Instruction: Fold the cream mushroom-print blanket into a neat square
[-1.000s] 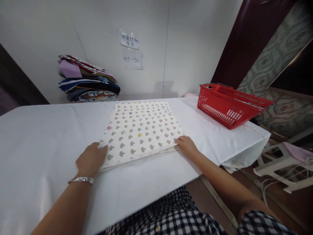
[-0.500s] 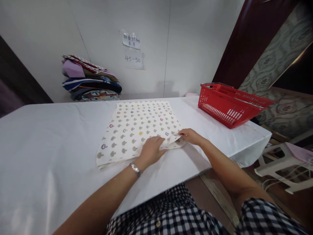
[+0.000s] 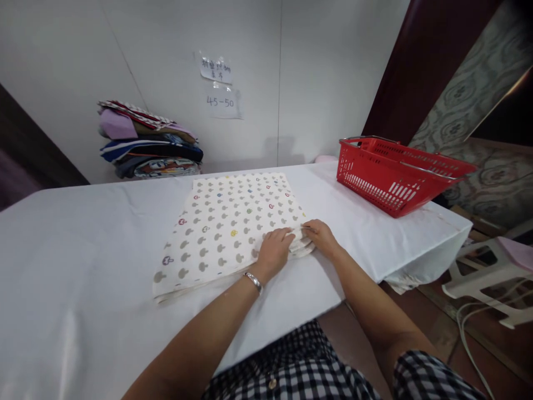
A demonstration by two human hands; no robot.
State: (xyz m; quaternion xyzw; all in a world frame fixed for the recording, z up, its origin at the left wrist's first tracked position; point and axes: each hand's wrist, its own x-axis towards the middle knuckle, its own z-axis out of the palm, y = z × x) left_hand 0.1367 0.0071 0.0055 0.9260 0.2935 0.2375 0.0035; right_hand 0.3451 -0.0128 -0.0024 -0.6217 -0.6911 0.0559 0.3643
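Observation:
A white folded cloth [image 3: 233,216] printed with grey and a few coloured mushroom shapes lies flat on the table. At its near right corner, the edge is bunched up and turned over between my two hands. My left hand [image 3: 273,253], with a silver bracelet at the wrist, rests over the near edge, its fingers bent on the turned-up fold. Just to the right, my right hand [image 3: 322,236] pinches the corner of the same cloth. Both thumbs are mostly hidden.
A white cover [image 3: 104,239] spreads over the table. Against the wall stands a stack of folded fabrics [image 3: 154,144]. A red plastic basket [image 3: 375,183] sits at the right end. Paper notes [image 3: 222,101] hang on the wall; a white plastic stool [image 3: 478,275] stands at the right.
My left hand has slid right along the near edge towards my right hand. The corner is now turned up into a thicker fold between them. The view has shifted slightly.

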